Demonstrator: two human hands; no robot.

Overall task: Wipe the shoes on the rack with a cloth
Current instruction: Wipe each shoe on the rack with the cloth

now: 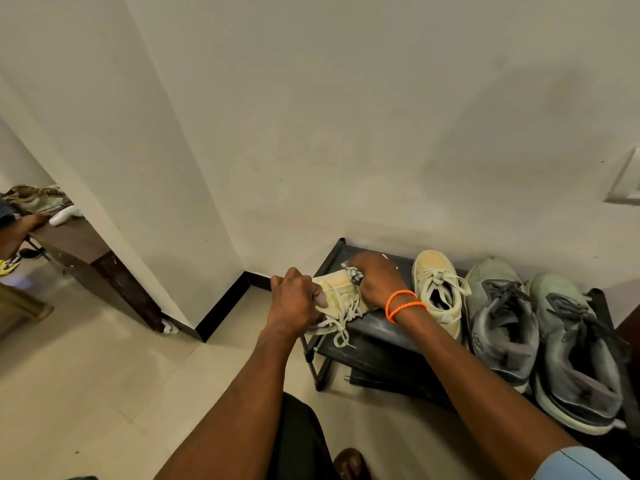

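Four shoes point(440, 292) — one cloth point(354, 271)

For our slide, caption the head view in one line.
Left hand holds a pale yellow laced sneaker while right hand wipes it with a cloth.

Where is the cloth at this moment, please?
In the head view, the cloth is bunched under the right hand, pressed against the toe of the cream shoe that the left hand holds above the rack's left end.
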